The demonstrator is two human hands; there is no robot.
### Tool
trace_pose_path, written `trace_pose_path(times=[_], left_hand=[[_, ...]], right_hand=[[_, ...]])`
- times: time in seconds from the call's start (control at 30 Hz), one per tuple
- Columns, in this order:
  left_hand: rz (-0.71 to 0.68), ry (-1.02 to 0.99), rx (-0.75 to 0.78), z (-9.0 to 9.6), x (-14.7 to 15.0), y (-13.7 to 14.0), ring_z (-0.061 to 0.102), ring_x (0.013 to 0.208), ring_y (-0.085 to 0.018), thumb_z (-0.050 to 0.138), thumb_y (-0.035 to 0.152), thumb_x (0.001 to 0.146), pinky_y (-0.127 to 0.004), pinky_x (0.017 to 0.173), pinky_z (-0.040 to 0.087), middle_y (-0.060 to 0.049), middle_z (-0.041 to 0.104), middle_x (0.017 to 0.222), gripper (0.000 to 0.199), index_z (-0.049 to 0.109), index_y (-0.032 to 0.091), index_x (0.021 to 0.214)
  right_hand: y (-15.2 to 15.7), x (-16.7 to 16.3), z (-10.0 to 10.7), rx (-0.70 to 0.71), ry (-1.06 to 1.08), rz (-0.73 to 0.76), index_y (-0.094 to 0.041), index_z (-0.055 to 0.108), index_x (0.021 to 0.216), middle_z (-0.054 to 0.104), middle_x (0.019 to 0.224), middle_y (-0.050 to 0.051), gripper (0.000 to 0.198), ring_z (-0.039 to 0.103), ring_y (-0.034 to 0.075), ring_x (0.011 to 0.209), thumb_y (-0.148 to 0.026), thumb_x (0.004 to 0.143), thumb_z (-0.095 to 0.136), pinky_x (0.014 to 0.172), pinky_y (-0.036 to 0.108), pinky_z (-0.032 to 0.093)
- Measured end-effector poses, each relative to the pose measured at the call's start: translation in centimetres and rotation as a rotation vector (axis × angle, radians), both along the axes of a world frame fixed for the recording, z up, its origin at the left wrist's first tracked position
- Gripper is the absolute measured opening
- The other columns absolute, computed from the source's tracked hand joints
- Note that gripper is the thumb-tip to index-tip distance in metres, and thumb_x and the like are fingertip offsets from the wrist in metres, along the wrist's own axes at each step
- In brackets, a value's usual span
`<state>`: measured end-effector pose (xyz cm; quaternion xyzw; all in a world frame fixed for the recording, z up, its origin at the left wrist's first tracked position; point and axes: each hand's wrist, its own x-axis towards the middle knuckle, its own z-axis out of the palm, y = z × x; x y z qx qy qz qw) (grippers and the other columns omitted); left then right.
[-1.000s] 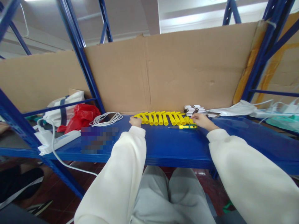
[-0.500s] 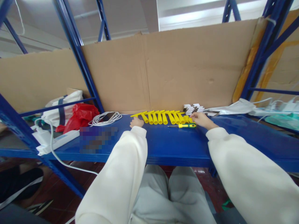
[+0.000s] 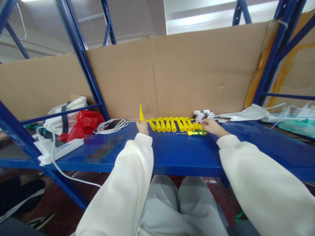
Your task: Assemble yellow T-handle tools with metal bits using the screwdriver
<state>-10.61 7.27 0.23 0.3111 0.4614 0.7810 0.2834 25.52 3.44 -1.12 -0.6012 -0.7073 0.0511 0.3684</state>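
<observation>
Tipped upright since the earlier frame, one yellow tube [image 3: 141,114] is clasped by the left hand [image 3: 142,127], while the right hand [image 3: 210,126] bends its fingers beside other tubes [image 3: 173,126], hold unclear.

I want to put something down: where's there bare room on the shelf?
Bare patches on the blue shelf: between left sleeve and right sleeve, in front of the screwdriver; and beyond the right sleeve, before the white thing. Crowded: the back, with yellow parts, left hand and right hand; the left end, with coiled cable and power strip.
</observation>
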Motion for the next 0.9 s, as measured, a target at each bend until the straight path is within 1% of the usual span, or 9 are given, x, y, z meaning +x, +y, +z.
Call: trace_pose_path(times=[0.07, 0.17, 0.23, 0.33, 0.43, 0.63, 0.73, 0.83, 0.9], left_hand=[[-0.021, -0.059, -0.002, 0.7, 0.7, -0.4, 0.065, 0.076, -0.013, 0.053, 0.006, 0.082, -0.026, 0.073, 0.053, -0.001, 0.061, 0.090, 0.042, 0.057, 0.024, 0.120], [-0.169, -0.141, 0.110, 1.6, 1.5, -1.3, 0.065, 0.075, -0.011, 0.059, 0.005, 0.078, -0.023, 0.070, 0.051, -0.001, 0.063, 0.094, 0.053, 0.056, 0.029, 0.126], [-0.244, -0.094, 0.148, 1.9, 1.8, -1.8, 0.063, 0.070, -0.011, 0.061, 0.006, 0.078, -0.023, 0.068, 0.050, 0.001, 0.062, 0.087, 0.047, 0.060, 0.026, 0.121], [-0.278, -0.020, 0.142, 1.8, 2.1, -2.1, 0.061, 0.064, -0.011, 0.067, 0.012, 0.078, -0.026, 0.068, 0.051, 0.003, 0.060, 0.079, 0.034, 0.063, 0.022, 0.110], [-0.244, 0.026, 0.133, 1.7, 2.2, -2.0, 0.062, 0.063, -0.012, 0.069, 0.017, 0.078, -0.027, 0.068, 0.052, 0.003, 0.061, 0.078, 0.029, 0.063, 0.021, 0.105], [-0.175, 0.012, 0.124, 2.1, 2.6, -2.6, 0.059, 0.060, -0.010, 0.063, 0.012, 0.080, -0.022, 0.062, 0.049, 0.005, 0.056, 0.071, 0.016, 0.058, 0.020, 0.092], [-0.146, 0.005, 0.105, 2.3, 2.7, -3.0, 0.058, 0.057, -0.009, 0.060, 0.012, 0.084, -0.023, 0.062, 0.048, 0.006, 0.054, 0.071, 0.010, 0.056, 0.019, 0.089], [-0.078, 0.072, 0.080, 2.3, 2.7, -3.1, 0.055, 0.054, -0.009, 0.058, 0.017, 0.090, -0.025, 0.062, 0.049, 0.005, 0.056, 0.074, 0.003, 0.056, 0.018, 0.089], [-0.035, 0.142, 0.064, 2.2, 2.6, -2.9, 0.056, 0.055, -0.009, 0.058, 0.019, 0.092, -0.025, 0.063, 0.051, 0.004, 0.057, 0.076, 0.004, 0.055, 0.018, 0.090]], right_hand=[[-0.1, -0.1, 0.0, -0.004, 0.004, -0.006, -0.018, 0.074, 0.082, 0.076, 0.079, 0.005, 0.024, 0.071, 0.019, 0.075, -0.007, 0.071, 0.055, 0.074, 0.027, 0.055], [-0.3, -0.2, 0.2, -0.022, 0.019, -0.009, -0.017, 0.074, 0.083, 0.077, 0.081, 0.006, 0.024, 0.071, 0.019, 0.076, -0.007, 0.072, 0.055, 0.075, 0.027, 0.055], [-0.4, -0.3, 0.2, -0.034, 0.024, -0.008, -0.016, 0.074, 0.083, 0.077, 0.082, 0.007, 0.024, 0.071, 0.019, 0.075, -0.006, 0.072, 0.055, 0.075, 0.027, 0.056], [-0.4, -0.2, 0.3, -0.034, 0.024, -0.005, -0.015, 0.074, 0.085, 0.076, 0.080, 0.006, 0.026, 0.070, 0.019, 0.075, -0.005, 0.071, 0.054, 0.076, 0.027, 0.056], [-0.4, -0.2, 0.3, -0.035, 0.027, -0.005, -0.016, 0.074, 0.084, 0.075, 0.075, 0.005, 0.025, 0.070, 0.019, 0.074, -0.006, 0.072, 0.054, 0.076, 0.028, 0.056], [-0.5, -0.3, 0.4, -0.034, 0.034, 0.010, -0.016, 0.074, 0.085, 0.075, 0.076, 0.005, 0.026, 0.070, 0.020, 0.075, -0.006, 0.071, 0.055, 0.077, 0.029, 0.056], [-0.5, -0.3, 0.3, -0.044, 0.031, 0.002, -0.015, 0.074, 0.086, 0.075, 0.077, 0.006, 0.026, 0.070, 0.019, 0.074, -0.006, 0.071, 0.054, 0.076, 0.029, 0.056], [-0.5, -0.4, 0.3, -0.040, 0.024, 0.004, -0.015, 0.074, 0.086, 0.075, 0.075, 0.005, 0.026, 0.070, 0.019, 0.073, -0.006, 0.072, 0.054, 0.075, 0.028, 0.055], [-0.5, -0.5, 0.3, -0.037, 0.017, 0.008, -0.016, 0.074, 0.086, 0.075, 0.074, 0.004, 0.027, 0.070, 0.019, 0.072, -0.006, 0.071, 0.054, 0.074, 0.027, 0.055]])
